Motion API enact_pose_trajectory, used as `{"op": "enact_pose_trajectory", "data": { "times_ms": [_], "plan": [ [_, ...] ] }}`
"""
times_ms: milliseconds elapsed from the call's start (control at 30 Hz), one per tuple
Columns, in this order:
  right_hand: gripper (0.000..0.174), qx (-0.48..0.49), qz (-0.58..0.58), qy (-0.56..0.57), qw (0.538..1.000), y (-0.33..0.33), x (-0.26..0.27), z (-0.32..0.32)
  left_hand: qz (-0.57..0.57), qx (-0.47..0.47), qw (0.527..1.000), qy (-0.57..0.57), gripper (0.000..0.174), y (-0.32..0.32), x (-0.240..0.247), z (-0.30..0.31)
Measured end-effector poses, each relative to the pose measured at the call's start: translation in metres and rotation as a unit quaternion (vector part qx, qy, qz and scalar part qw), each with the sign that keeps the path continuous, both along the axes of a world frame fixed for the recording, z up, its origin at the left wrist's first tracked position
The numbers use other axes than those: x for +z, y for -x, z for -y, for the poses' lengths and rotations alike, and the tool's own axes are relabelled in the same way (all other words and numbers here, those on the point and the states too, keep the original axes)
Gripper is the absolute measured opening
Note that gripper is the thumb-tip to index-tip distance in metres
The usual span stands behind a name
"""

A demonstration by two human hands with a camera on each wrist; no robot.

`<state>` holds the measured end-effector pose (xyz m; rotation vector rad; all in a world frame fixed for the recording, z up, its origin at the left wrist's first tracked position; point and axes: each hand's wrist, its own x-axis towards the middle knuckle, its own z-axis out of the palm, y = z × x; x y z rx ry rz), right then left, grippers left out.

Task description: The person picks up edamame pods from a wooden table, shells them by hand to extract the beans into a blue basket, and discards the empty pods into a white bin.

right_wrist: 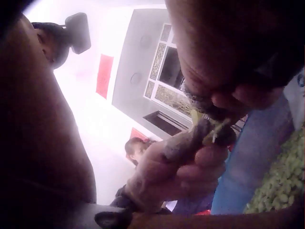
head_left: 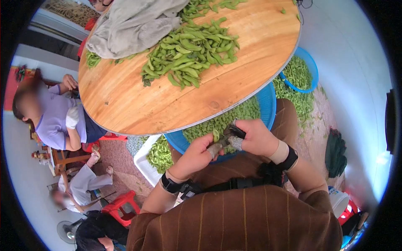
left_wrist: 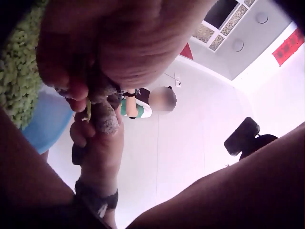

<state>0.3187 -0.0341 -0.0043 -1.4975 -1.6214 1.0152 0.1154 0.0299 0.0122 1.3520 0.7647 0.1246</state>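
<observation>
Edamame pod [head_left: 216, 135] pinched between left hand [head_left: 196, 155] and right hand [head_left: 256, 136], over blue basin [head_left: 269, 99]

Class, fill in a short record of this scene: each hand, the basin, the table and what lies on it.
Left hand: pinches a green pod
Right hand: grips a dark tool against that pod
Basin: blue, holds more pods, below both hands
Table: round, wooden
On table: pile of pods, grey cloth
</observation>
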Motion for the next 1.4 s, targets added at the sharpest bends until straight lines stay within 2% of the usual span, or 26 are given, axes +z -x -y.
{"op": "enact_pose_trajectory", "data": {
  "times_ms": [67,133,200,267,333,433,467,533,567,633,667,733,767,800,833,867,967,1000,1067,1100,1133,1167,1233,1267,1333,1400],
  "plan": [
    [0.019,-0.005,0.019,-0.003,1.000,0.000,0.000,-0.002,0.000,0.006,0.999,0.045,0.012,0.000,0.005,0.003],
    [0.018,-0.011,0.039,-0.005,0.999,0.000,-0.001,-0.002,-0.006,0.025,0.999,0.034,0.013,0.002,0.004,0.003],
    [0.019,-0.047,0.141,-0.087,0.985,0.001,-0.003,-0.002,-0.010,0.039,0.999,0.022,0.015,0.006,-0.004,0.003],
    [0.019,-0.049,0.136,-0.109,0.983,0.007,0.017,-0.003,-0.018,0.010,0.991,-0.133,0.022,0.011,-0.019,0.003],
    [0.019,-0.047,0.133,-0.131,0.981,0.009,0.027,-0.003,-0.029,0.025,0.993,-0.114,0.023,0.006,-0.013,0.004],
    [0.020,0.012,0.077,-0.053,0.996,0.009,0.021,-0.005,-0.030,0.046,0.994,-0.097,0.023,0.003,-0.006,0.003],
    [0.020,0.018,0.083,-0.058,0.995,0.010,0.020,-0.004,-0.018,0.054,0.994,-0.097,0.021,0.002,-0.004,0.003],
    [0.021,-0.006,-0.015,0.011,1.000,0.012,0.021,-0.003,0.001,0.049,0.995,-0.085,0.018,0.001,-0.002,0.002],
    [0.021,0.001,-0.007,0.009,1.000,0.013,0.023,-0.003,0.012,0.035,0.997,-0.070,0.015,0.002,0.000,0.002],
    [0.022,-0.047,-0.166,0.199,0.965,0.014,0.025,-0.002,0.038,0.018,0.996,-0.085,0.015,0.004,0.004,0.003],
    [0.022,-0.044,-0.160,0.196,0.966,0.013,0.020,-0.001,0.055,-0.004,0.994,-0.097,0.014,0.006,0.005,0.004],
    [0.022,-0.004,-0.049,0.089,0.995,0.012,0.007,0.000,0.049,-0.027,0.992,-0.112,0.016,0.011,0.000,0.004],
    [0.022,-0.002,-0.044,0.087,0.995,0.012,0.004,0.003,0.038,-0.055,0.990,-0.125,0.018,0.013,-0.004,0.005],
    [0.020,0.016,0.093,0.019,0.995,0.013,0.003,0.003,0.042,-0.052,0.989,-0.129,0.018,0.014,-0.007,0.008],
    [0.018,0.032,0.226,-0.052,0.972,0.014,0.005,0.002,0.078,0.005,0.996,-0.053,0.017,0.017,-0.010,0.012],
    [0.018,0.031,0.230,-0.058,0.971,0.013,0.009,0.001,0.113,0.058,0.992,0.023,0.017,0.021,-0.011,0.013],
    [0.018,0.050,0.223,-0.089,0.969,0.007,0.045,-0.002,0.080,0.103,0.991,-0.034,0.014,0.039,-0.014,0.014],
    [0.018,0.023,0.214,-0.097,0.972,0.009,0.069,-0.010,0.088,0.105,0.990,-0.033,0.014,0.047,-0.010,0.012],
    [0.018,-0.001,0.213,-0.105,0.971,0.006,0.092,-0.035,-0.062,0.124,0.976,-0.168,0.015,0.067,0.000,0.007],
    [0.020,-0.028,0.216,-0.160,0.963,0.003,0.097,-0.051,-0.054,0.129,0.976,-0.167,0.015,0.079,-0.004,0.005],
    [0.022,-0.053,0.217,-0.216,0.951,0.002,0.103,-0.070,-0.104,0.168,0.940,-0.277,0.016,0.093,-0.009,0.004],
    [0.022,-0.048,0.221,-0.217,0.949,0.002,0.108,-0.090,-0.155,0.205,0.889,-0.380,0.019,0.109,-0.017,0.005],
    [0.026,-0.098,0.281,-0.291,0.909,0.004,0.114,-0.123,-0.281,0.186,0.841,-0.423,0.024,0.148,-0.039,0.005],
    [0.026,-0.094,0.283,-0.293,0.908,0.003,0.109,-0.136,-0.279,0.191,0.841,-0.423,0.024,0.162,-0.044,0.007],
    [0.032,-0.084,0.387,-0.265,0.879,0.000,0.100,-0.154,-0.501,0.156,0.765,-0.374,0.026,0.177,-0.040,0.011],
    [0.030,-0.089,0.383,-0.271,0.879,-0.001,0.098,-0.156,-0.457,0.158,0.769,-0.419,0.027,0.181,-0.021,0.006]
  ]
}}
